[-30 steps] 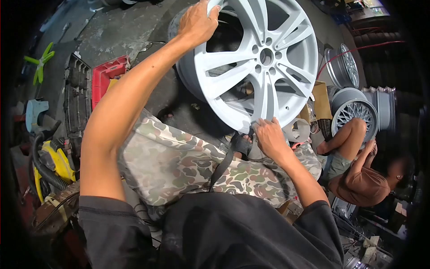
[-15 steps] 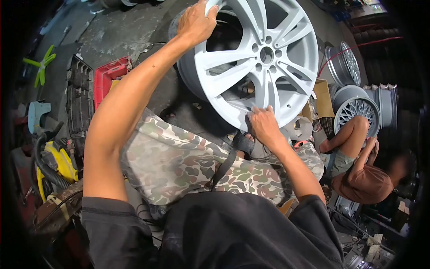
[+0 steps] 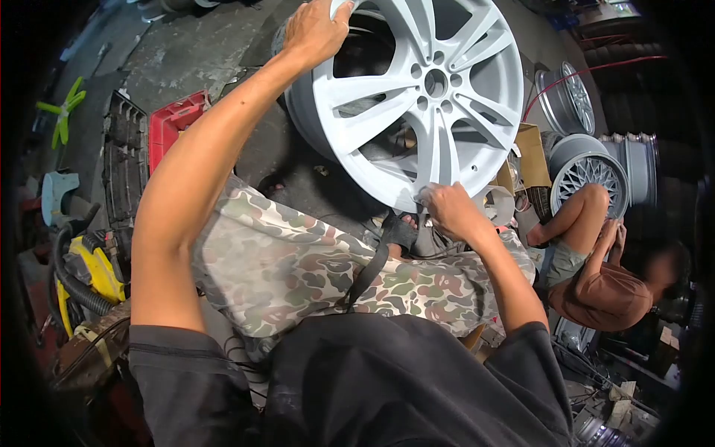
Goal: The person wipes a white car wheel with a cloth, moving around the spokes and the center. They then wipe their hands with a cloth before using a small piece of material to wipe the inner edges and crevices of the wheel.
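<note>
Pale grey multi-spoke alloy wheel [image 3: 424, 97] stands on edge just beyond the knees, the left hand [image 3: 313, 31] clasping its far rim with curled fingers, while the right hand [image 3: 450, 210] has slid from the spokes to the near lip, fingers bunched, apparently rubbing.

The wheel [image 3: 417, 97] stands on its edge on the floor in front of the person's lap [image 3: 298, 261]. The left hand [image 3: 313, 33] sits over its top edge, the right hand [image 3: 450, 210] against its lower edge. Left of the wheel a crate [image 3: 175, 123] lies on the floor, with a grille panel [image 3: 119, 160] just left of it and a vacuum machine [image 3: 93, 272] nearer the person. Right of the wheel is a cardboard box [image 3: 532, 153], with two more rims [image 3: 588, 175] beyond it; another person [image 3: 603, 287] sits in front of those rims
</note>
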### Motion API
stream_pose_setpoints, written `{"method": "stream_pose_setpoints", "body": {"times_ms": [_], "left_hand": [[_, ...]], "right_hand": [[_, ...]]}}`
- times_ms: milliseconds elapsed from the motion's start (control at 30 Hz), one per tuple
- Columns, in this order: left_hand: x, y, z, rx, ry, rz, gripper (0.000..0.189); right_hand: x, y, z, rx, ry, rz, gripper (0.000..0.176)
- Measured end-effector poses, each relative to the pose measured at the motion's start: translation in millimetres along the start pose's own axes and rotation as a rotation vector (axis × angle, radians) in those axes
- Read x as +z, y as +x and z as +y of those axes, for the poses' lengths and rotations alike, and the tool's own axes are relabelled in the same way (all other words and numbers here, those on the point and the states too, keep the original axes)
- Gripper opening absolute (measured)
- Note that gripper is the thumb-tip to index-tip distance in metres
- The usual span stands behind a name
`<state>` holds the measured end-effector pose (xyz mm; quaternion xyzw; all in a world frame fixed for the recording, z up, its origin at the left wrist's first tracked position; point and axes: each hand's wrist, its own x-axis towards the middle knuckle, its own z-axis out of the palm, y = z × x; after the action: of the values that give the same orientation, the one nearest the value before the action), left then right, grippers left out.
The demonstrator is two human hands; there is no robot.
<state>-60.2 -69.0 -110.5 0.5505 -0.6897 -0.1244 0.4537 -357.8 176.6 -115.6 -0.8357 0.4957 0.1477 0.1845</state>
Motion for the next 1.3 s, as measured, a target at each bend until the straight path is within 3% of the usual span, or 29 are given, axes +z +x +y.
{"method": "stream_pose_setpoints", "body": {"times_ms": [100,200,233,300,367,433,533,667,767,833,900,1033,1233,1300], "left_hand": [[-1.9,2.8,-2.1,-0.001,0.03,-0.027,0.03],[2.9,3.5,-3.4,0.022,0.041,-0.057,0.03],[0.9,4.2,-5.6,0.029,0.048,-0.056,0.03],[-4.5,0.3,-10.9,-0.019,0.027,-0.03,0.03],[2.4,4.3,-11.5,0.142,0.011,-0.014,0.03],[-4.9,4.9,0.9,0.155,0.047,-0.038,0.031],[-13.0,3.1,3.8,-0.011,-0.022,-0.055,0.031],[-8.4,1.8,-0.2,-0.048,-0.011,-0.069,0.03],[-10.1,5.0,-3.4,0.147,0.014,-0.028,0.03],[-11.4,0.5,1.3,0.116,-0.072,0.014,0.03],[-10.0,2.0,1.0,0.095,-0.062,0.017,0.029],[-10.3,-0.7,0.8,0.08,-0.034,-0.008,0.029],[-9.3,0.3,-0.9,0.061,-0.046,-0.01,0.029],[-5.8,0.0,-1.8,0.061,-0.045,-0.022,0.029]], "right_hand": [[0.8,-27.6,-8.2,0.013,-0.013,0.006,0.03],[74.6,-77.6,7.3,0.036,0.035,-0.027,0.031],[108.3,-98.2,20.1,-0.066,0.083,0.208,0.032],[68.2,-94.1,-1.2,0.093,0.252,0.219,0.037],[34.4,-84.7,-21.2,0.136,0.275,0.341,0.041],[31.3,-74.2,-22.9,0.147,0.255,0.38,0.045],[53.2,-58.3,-14.8,-0.048,0.122,0.484,0.053],[66.3,-43.3,-17.0,-0.031,0.163,0.597,0.06],[58.8,-37.9,-24.7,0.025,0.175,0.538,0.061],[67.3,-50.1,-20.7,-0.007,0.189,0.58,0.06],[63.8,-64.2,-20.6,0.025,0.173,0.474,0.059],[55.0,-36.8,-27.7,-0.088,0.23,0.596,0.059],[57.2,-59.0,-17.9,-0.031,0.221,0.472,0.054],[59.9,-53.5,-22.2,-0.04,0.228,0.545,0.055]]}}
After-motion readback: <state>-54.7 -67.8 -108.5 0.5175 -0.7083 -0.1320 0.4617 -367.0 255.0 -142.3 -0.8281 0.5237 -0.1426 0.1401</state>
